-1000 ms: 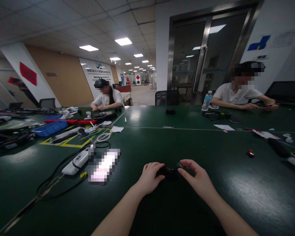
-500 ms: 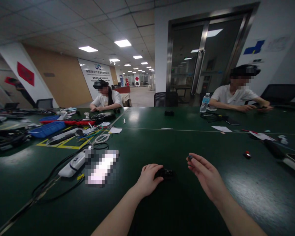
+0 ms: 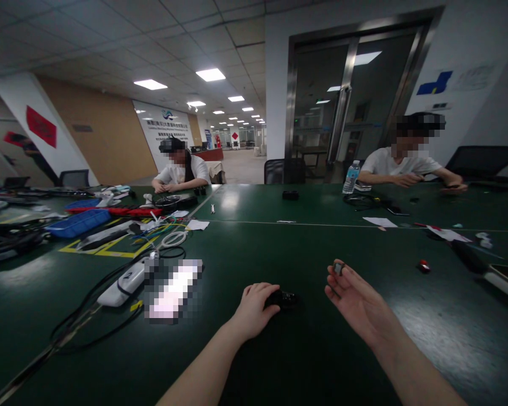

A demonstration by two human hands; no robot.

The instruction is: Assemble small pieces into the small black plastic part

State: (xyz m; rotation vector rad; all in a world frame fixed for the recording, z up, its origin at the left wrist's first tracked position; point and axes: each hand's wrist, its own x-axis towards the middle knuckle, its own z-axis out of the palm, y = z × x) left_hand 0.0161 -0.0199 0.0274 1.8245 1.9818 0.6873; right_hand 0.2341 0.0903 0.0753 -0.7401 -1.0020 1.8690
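Note:
My left hand [image 3: 257,309] is closed around the left end of a black object [image 3: 287,300] lying on the green table [image 3: 313,349]. Its fingers lie over the object and the thumb rests at its near side. To the right, my right hand [image 3: 358,301] is raised above the table, palm partly turned up. Between its thumb and fingertips it pinches a small dark piece with a grey face [image 3: 338,269]. What the piece is, I cannot make out.
Left of my hands are a blurred bright phone-like rectangle [image 3: 175,290], a white power strip [image 3: 127,279], cables and a blue tray [image 3: 79,223]. A small red object [image 3: 424,265] lies right. Two people sit across, near a water bottle [image 3: 351,177].
My right hand has turned its palm further up and moved slightly right, showing the small piece's grey face. My left hand stays on the black object. The view has shifted slightly.

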